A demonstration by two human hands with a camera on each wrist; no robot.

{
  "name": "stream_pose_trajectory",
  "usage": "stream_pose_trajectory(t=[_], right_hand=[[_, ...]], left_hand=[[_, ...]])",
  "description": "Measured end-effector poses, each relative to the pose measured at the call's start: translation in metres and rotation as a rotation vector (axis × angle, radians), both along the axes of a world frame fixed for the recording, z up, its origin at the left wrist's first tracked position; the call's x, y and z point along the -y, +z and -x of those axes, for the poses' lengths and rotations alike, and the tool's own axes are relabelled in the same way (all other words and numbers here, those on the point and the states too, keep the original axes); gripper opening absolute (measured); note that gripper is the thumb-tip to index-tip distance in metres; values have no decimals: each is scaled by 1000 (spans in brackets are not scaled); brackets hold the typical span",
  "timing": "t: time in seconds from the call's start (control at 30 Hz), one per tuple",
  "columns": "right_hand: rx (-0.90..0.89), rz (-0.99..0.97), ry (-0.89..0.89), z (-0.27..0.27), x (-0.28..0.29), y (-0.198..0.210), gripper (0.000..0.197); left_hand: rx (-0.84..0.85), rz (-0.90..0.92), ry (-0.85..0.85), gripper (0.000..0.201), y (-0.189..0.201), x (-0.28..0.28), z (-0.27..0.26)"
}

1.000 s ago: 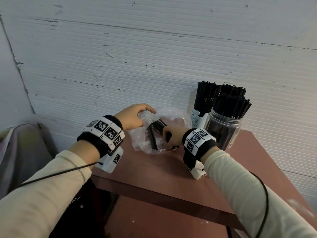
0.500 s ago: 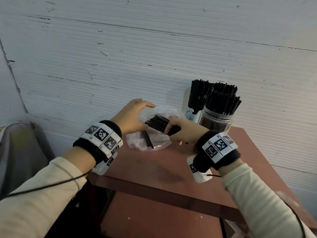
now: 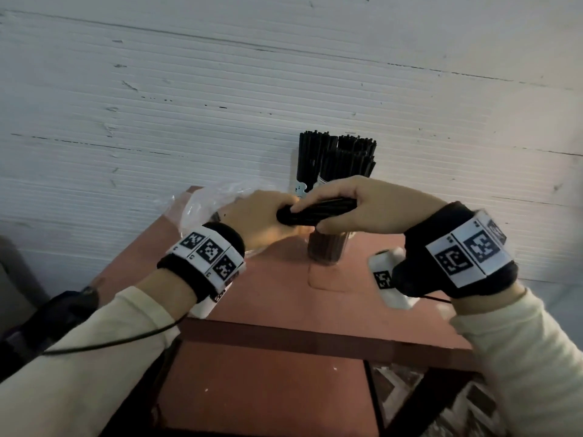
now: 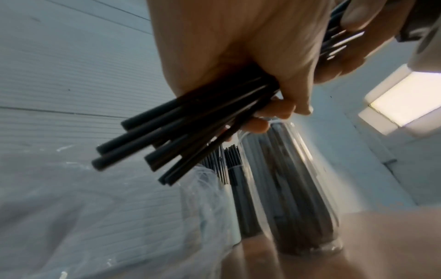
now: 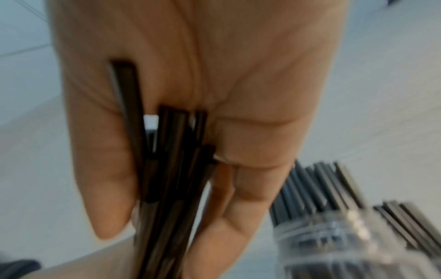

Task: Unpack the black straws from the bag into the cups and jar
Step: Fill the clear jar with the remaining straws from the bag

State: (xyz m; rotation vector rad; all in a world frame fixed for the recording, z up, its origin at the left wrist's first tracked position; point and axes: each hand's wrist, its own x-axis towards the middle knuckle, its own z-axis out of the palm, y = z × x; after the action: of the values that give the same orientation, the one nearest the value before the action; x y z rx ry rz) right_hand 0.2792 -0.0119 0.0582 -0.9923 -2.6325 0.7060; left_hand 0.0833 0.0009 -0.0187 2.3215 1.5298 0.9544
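A bundle of black straws point(image 3: 317, 212) lies level in the air, held at both ends. My right hand point(image 3: 344, 201) grips its right part, fingers curled over the top and thumb below. My left hand point(image 3: 266, 219) grips its left end. The left wrist view shows the left hand point(image 4: 238, 56) wrapped round the straws point(image 4: 181, 139), whose ends fan out. In the right wrist view the right hand point(image 5: 190, 75) closes on the straws point(image 5: 167, 169). Just behind and below the bundle stands the clear jar point(image 3: 327, 252), packed with straws. A white cup point(image 3: 299, 191) of straws stands behind it.
The crumpled clear bag point(image 3: 205, 205) lies at the back left of the red-brown table point(image 3: 284, 294), against the ribbed white wall point(image 3: 189, 105). A second clump of straws point(image 3: 356, 146) rises behind the jar. Below the table's front edge is a lower shelf point(image 3: 268, 389).
My right hand drew the bundle out of the bag and raised it to the right, in front of the jar. My left hand let go of the bag and took the bundle's left end.
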Motion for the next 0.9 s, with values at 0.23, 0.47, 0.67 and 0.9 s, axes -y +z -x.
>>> stream_pose_trajectory(t=[0.23,0.47,0.67,0.9], right_hand=[[-604,-284,18,0,7,17,24],[-252,-518,-33,30,-9,-19,24],[-385,-597,-46,37,-16,-29,30],[-406,-629,-97,43,-11,-46,5]], left_hand=[[364,216,-71,43,-7,-6,-21],[646,401,-254,22,-16,1,-33],[747,413,-254,9,-12,4,-34],[563,630,-228,9,-30,4,-30]])
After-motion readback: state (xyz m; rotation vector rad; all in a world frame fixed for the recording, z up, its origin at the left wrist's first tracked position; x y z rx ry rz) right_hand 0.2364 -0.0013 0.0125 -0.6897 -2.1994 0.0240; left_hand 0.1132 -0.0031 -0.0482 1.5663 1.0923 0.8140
